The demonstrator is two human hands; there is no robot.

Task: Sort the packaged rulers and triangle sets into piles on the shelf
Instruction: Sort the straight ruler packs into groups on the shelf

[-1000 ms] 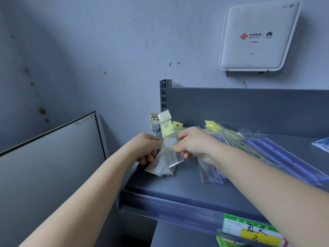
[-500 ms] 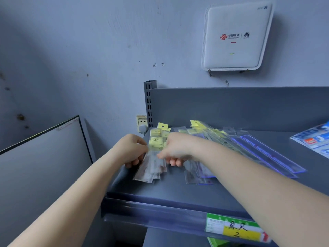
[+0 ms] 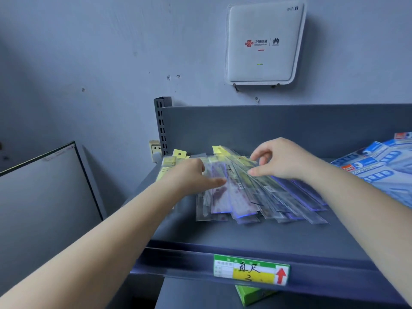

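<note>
Plainly we stand at a grey metal shelf (image 3: pixel 256 237) set against a pale wall, with a white router box (image 3: pixel 263 43) hung high at the far right and a framed board (image 3: pixel 44 197) leaning at the left. Across the middle of the shelf lies the fanned heap of clear packaged rulers (image 3: pixel 252 197), overlapping one another and slanting toward the near right, their yellow header cards at the far end. At the far right edge sits a pile of blue printed packs (image 3: pixel 379 166), which we take to be the triangle sets, well apart from the small stack of yellow-carded packs (image 3: pixel 169 166) at the far left corner. Our left hand (image 3: pixel 191 177) reaches over the left side of the heap, thumb stretched out flat on a purple-tinted ruler and the fingers hidden behind the knuckles, so we cannot tell whether they are holding anything. Our right hand (image 3: pixel 281 161) hovers over the far middle of the fan, fingers curled and thumb and forefinger closing toward a pack's edge, though a firm pinch is not clear. We judge the step to be picking the next ruler out of the mixed fan. Next we would need to slide one slippery sleeve free without dragging its neighbours, then lay it on its matching pile. A green and yellow price label (image 3: pixel 252 269) marks the near lip.
</note>
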